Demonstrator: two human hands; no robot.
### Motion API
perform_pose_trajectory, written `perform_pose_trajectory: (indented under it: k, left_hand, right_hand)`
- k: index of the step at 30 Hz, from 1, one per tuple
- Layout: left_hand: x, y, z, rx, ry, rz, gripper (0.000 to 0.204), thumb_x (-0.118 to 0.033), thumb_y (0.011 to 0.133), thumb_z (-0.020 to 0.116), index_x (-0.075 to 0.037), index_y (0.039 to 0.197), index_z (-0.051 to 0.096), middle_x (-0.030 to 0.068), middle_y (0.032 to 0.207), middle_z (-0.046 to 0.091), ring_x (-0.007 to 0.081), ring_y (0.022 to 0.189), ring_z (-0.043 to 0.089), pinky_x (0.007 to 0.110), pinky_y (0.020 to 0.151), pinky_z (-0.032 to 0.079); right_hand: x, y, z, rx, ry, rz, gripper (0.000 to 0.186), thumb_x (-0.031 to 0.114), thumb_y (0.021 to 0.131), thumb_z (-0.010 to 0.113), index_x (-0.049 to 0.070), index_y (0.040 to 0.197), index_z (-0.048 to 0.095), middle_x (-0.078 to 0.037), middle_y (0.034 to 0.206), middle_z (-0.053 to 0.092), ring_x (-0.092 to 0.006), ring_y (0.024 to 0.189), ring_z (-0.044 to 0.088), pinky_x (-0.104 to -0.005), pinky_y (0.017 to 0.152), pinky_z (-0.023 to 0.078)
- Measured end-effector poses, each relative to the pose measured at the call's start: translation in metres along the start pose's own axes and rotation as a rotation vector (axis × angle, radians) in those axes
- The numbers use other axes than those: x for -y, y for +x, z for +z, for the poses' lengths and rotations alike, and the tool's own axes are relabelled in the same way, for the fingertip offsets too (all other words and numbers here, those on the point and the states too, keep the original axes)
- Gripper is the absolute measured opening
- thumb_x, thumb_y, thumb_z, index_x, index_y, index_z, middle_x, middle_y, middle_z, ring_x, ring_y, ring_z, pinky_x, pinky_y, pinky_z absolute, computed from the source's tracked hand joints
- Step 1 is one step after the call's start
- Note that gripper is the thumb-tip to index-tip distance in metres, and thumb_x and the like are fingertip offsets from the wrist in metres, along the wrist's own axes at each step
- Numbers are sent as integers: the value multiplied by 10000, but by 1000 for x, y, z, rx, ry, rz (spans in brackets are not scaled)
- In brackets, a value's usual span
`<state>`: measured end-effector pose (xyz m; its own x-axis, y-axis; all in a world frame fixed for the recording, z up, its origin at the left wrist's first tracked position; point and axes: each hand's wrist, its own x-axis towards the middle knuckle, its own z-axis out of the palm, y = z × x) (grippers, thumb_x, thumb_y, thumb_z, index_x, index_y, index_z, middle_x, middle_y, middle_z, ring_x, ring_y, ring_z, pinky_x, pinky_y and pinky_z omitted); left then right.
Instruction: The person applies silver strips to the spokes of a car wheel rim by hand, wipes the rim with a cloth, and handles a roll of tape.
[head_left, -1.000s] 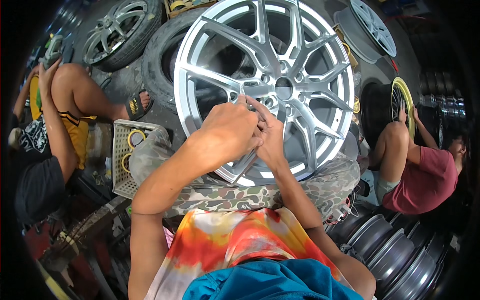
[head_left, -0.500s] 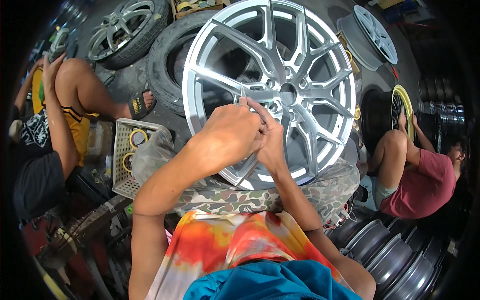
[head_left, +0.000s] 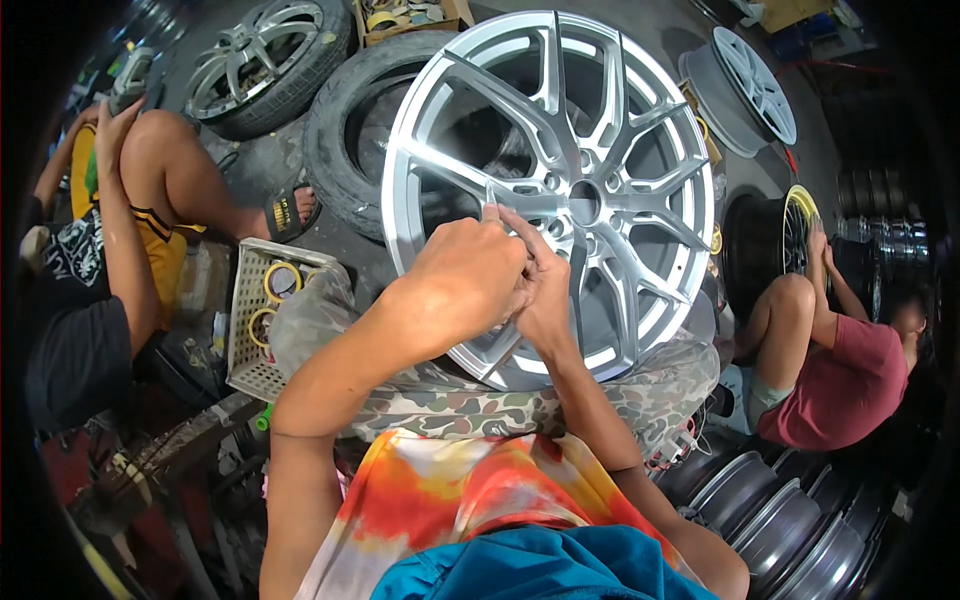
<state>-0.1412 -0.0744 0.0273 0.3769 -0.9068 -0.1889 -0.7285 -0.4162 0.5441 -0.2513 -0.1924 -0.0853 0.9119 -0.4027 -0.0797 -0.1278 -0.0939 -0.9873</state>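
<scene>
By the camouflage trousers [head_left: 470,412], the silver wheel rim [head_left: 567,155] stands tilted. The left hand [head_left: 465,270] and right hand [head_left: 545,295] meet over it, fingers curled; I cannot tell whether they pinch anything. A slipping fingertip might scratch it; an uneven push might tip it.

Fisheye view. Straight edges bend toward a black rim. The center is brightly lit: white glare streaks 1 left spoke of the silver wheel [head_left: 572,165], and the left hand [head_left: 466,268] bears a soft sheen. The margins are dim, their details indistinct.
</scene>
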Motion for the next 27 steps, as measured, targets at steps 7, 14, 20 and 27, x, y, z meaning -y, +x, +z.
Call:
perform_pose_trajectory:
  k: [7, 14, 20, 27]
  left_hand:
    - [8, -12, -9, -82, 20, -40, 244, -262, 847, 811, -28, 915, 805, 308, 1071, 722, 422, 839, 735, 478, 799, 592]
    - [14, -19, -19, -119, -12, -74, 265, -278, 865, 802, -14, 892, 798, 222, 992, 748, 398, 848, 735, 478, 787, 581]
    - [13, -20, -18, -84, -9, -70, 287, -273, 870, 805, 13, 872, 774, 221, 1041, 712, 417, 868, 723, 493, 787, 573]
    - [23, -25, -27, -186, -13, -84, 265, -244, 865, 813, 16, 853, 759, 208, 940, 724, 410, 851, 719, 493, 783, 563]
  right_hand:
    - [5, 15, 22, 33, 137, -40, 573, -136, 955, 545, -2, 1513, 536, -40, 1209, 685, -55, 956, 623, -219, 857, 539]
    - [1, 29, 33, -18, 111, -107, 551, 6, 911, 696, 23, 1455, 606, 17, 732, 533, -59, 683, 504, -242, 631, 468]
    - [24, 13, 29, 4, -76, -95, 511, -15, 989, 593, -6, 1498, 550, -76, 1196, 713, -85, 1023, 648, -255, 924, 545]
    - [31, 31, 47, -8, 53, -241, 610, 110, 889, 725, -30, 1460, 565, -89, 849, 716, -115, 779, 673, -305, 732, 558]
